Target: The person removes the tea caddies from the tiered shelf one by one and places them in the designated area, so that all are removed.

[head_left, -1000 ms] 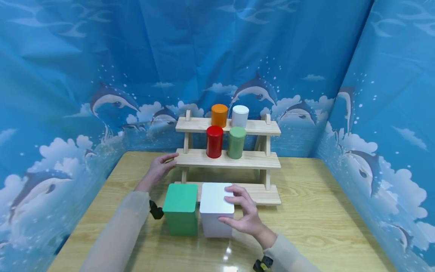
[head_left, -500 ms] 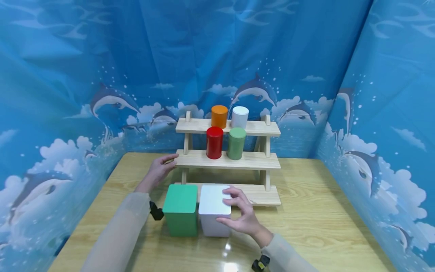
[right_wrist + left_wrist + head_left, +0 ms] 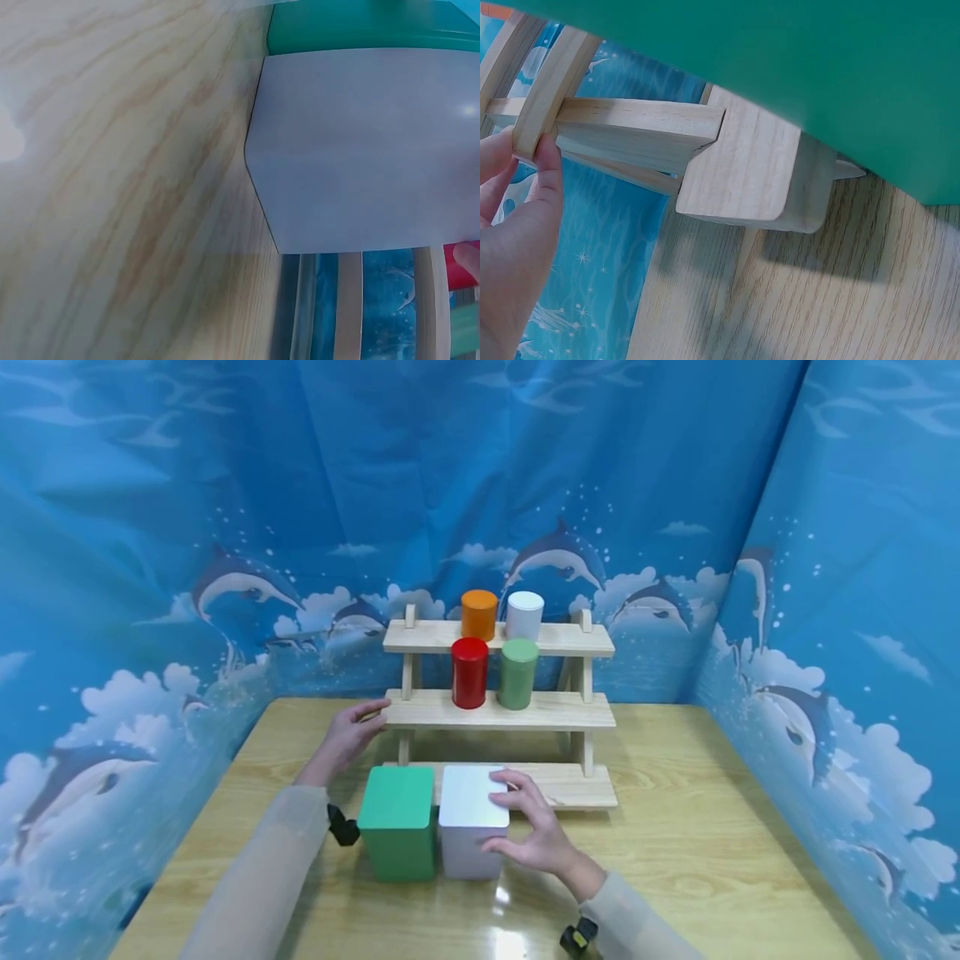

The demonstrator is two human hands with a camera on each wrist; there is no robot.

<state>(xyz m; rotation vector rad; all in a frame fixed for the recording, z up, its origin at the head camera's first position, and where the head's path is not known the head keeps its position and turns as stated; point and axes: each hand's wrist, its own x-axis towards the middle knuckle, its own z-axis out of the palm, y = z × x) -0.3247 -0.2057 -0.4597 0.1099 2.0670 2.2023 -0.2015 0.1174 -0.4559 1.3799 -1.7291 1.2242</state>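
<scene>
My left hand point(image 3: 349, 737) is at the left end of the wooden three-tier display rack point(image 3: 570, 713). In the left wrist view, its thumb and fingers pinch the end of the middle shelf plank point(image 3: 544, 105). A white square box point(image 3: 471, 852) stands upright in front of the rack. My right hand point(image 3: 542, 837) holds its right side, thumb at the front face and curled fingers at the top right edge. Just left of it stands a matching green box point(image 3: 399, 852), with a narrow gap between them. In the right wrist view the white box point(image 3: 367, 157) hides most of the fingers.
An orange can point(image 3: 478, 617) and a white can point(image 3: 524, 617) stand on the top shelf. A red can point(image 3: 469, 675) and a light green can point(image 3: 517, 675) stand on the middle one. Blue dolphin curtains point(image 3: 360, 527) surround the wooden table point(image 3: 675, 827).
My right hand and the white box have shifted slightly left, towards the green box. My left hand keeps its place on the rack. The head view has turned a little.
</scene>
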